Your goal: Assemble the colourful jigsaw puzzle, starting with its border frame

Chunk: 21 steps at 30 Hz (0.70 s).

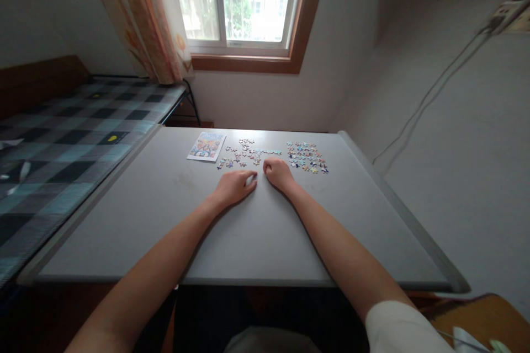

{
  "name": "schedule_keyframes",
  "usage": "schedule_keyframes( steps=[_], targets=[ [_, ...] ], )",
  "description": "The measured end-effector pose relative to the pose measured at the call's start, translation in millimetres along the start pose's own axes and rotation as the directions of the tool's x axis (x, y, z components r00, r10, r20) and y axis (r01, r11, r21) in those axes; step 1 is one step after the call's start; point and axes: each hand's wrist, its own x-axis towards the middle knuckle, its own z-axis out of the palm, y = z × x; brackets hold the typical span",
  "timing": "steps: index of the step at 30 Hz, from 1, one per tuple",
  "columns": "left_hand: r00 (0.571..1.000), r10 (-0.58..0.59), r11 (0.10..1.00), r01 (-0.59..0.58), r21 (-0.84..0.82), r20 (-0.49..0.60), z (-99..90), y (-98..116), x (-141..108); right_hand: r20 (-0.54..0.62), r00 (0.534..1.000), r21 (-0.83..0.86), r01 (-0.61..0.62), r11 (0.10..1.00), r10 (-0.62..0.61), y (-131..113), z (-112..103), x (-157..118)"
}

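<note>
My left hand (237, 186) rests on the table just below the left group of jigsaw puzzle pieces (244, 157). A gap shows between its thumb and forefinger, with nothing visible in it. Close on its right, my right hand (278, 171) is closed, its curled fingers at the lower right of that group; whatever they may hold is hidden. A short joined strip of light-blue puzzle pieces (271, 152) lies just beyond my right hand. Farther right, a second group of loose puzzle pieces (307, 156) is spread in rough rows. The colourful picture sheet (207, 146) lies flat at the left.
The grey-white table (256, 242) has raised side edges. A bed with a checked cover (83, 127) stands along the left, below a curtain (144, 22). A window (248, 0) is ahead. On the right wall, a cable (430, 91) hangs from a socket.
</note>
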Motion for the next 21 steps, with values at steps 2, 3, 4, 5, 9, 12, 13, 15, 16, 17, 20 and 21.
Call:
schedule_keyframes(
  steps=[2,3,4,5,9,12,13,15,16,17,20,21],
  targets=[
    [1.0,-0.003,1.0,0.003,0.003,0.0,-0.4,0.2,-0.1,0.001,1.0,0.0,0.001,1.0,-0.001,0.3,0.3,0.0],
    [1.0,-0.004,1.0,0.004,0.005,-0.001,-0.4,0.2,-0.1,0.002,1.0,0.0,0.002,1.0,-0.002,0.3,0.4,0.0],
    [1.0,-0.002,1.0,0.002,0.006,-0.002,-0.4,0.1,-0.1,0.003,1.0,-0.001,0.003,1.0,-0.003,0.3,0.5,0.0],
    [1.0,-0.001,1.0,0.001,0.007,-0.003,-0.3,0.0,-0.1,0.003,1.0,-0.002,0.003,1.0,-0.003,0.1,0.4,0.0],
    [1.0,0.001,1.0,-0.001,0.007,-0.001,-0.3,-0.1,0.0,0.003,1.0,-0.003,-0.001,1.0,0.001,-1.4,-0.9,-0.4],
    [1.0,-0.008,1.0,0.008,0.004,0.003,-0.5,-0.1,0.2,0.01,1.0,-0.004,-0.005,1.0,0.005,-2.4,-2.2,-0.7],
    [1.0,-0.009,1.0,0.009,0.003,0.004,-0.4,-0.1,0.3,0.011,1.0,-0.005,-0.005,1.0,0.005,-2.6,-2.5,-0.9],
    [1.0,-0.007,1.0,0.007,0.004,0.001,0.3,-0.6,0.5,0.008,1.0,-0.003,-0.005,1.0,0.006,-2.7,-2.8,-1.1],
    [1.0,-0.005,1.0,0.005,0.004,-0.001,0.7,-0.9,0.6,0.006,1.0,-0.003,-0.006,1.0,0.006,-2.6,-2.9,-1.2],
    [1.0,-0.002,1.0,0.002,0.005,-0.003,1.2,-1.3,0.7,0.005,1.0,-0.003,-0.005,1.0,0.005,-2.5,-2.9,-1.3],
    [1.0,0.01,1.0,-0.01,0.004,-0.012,2.3,-2.3,0.6,0.0,1.0,-0.003,0.0,1.0,0.0,-1.9,-2.2,-1.3],
    [1.0,0.014,1.0,-0.014,0.003,-0.013,2.3,-2.4,0.6,-0.003,1.0,-0.003,0.002,1.0,-0.002,-1.6,-1.8,-1.2]
  ],
)
